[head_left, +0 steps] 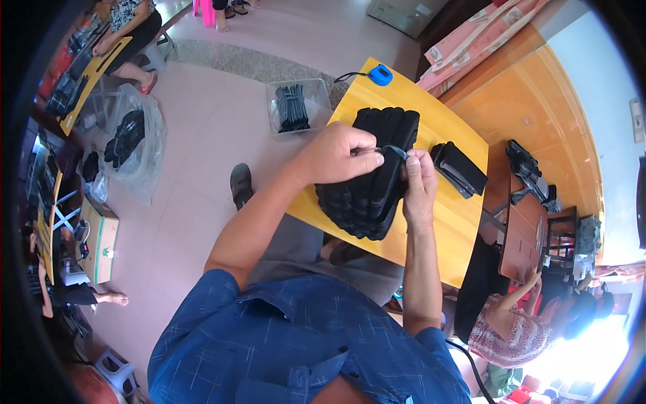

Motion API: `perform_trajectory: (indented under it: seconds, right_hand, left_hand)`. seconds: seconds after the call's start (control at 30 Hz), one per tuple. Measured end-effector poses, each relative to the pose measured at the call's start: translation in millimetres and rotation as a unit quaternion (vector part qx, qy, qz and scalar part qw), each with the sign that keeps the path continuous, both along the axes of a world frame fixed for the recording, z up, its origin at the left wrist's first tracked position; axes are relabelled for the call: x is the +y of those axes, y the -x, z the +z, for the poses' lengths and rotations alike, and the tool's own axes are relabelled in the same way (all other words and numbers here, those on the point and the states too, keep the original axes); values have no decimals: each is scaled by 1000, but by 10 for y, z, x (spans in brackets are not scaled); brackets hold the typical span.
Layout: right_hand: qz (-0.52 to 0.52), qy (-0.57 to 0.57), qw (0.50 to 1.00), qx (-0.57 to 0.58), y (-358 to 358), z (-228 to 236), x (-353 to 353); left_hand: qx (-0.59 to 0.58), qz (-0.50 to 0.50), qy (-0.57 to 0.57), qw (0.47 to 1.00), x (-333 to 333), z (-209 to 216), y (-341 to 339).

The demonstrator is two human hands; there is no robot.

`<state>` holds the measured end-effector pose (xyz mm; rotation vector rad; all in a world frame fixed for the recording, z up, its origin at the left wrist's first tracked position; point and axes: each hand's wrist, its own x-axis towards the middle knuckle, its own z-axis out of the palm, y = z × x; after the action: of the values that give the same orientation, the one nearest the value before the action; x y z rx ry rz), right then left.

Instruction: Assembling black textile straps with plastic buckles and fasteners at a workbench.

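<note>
The left hand (pixel 344 158) and right hand (pixel 418 185), fingers nearly closed, pinch a thin grey strip (pixel 396 151) over the black bundle (pixel 375 192) on the worktop (pixel 444 232); if one pinch slips, the bundle may spread. A black stack (pixel 460 170) at right, a blue tape measure (pixel 381 75) at the far end and a clear box (pixel 318 101) at far left seem to block nothing.

Left grip (pixel 342 155) and right grip (pixel 420 180) pinching grey strip (pixel 394 151), black bundle (pixel 367 192) beneath, yellow table (pixel 447 229)

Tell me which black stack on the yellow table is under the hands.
The larger bundle, with left hand and right hand holding a grey strip over it; the smaller black stack lies to its right, untouched.
</note>
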<state>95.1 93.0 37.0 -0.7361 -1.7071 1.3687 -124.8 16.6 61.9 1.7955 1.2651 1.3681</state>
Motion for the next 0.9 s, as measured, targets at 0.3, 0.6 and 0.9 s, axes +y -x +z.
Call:
perform_trajectory:
  seconds: [0.3,0.6,0.9]
  right_hand:
    - [-1,-75,991,-109,-236,-42,-215]
    - [4,-141,941,-306,-299,481,-194]
    - [-57,-292,869,-396,-324,401,-209]
  left_hand:
    - [232,58,-127,963,-332,-21,-366]
    - [312,-2,-163,936,-356,26,-614]
    - [71,46,-38,996,-347,161,-623]
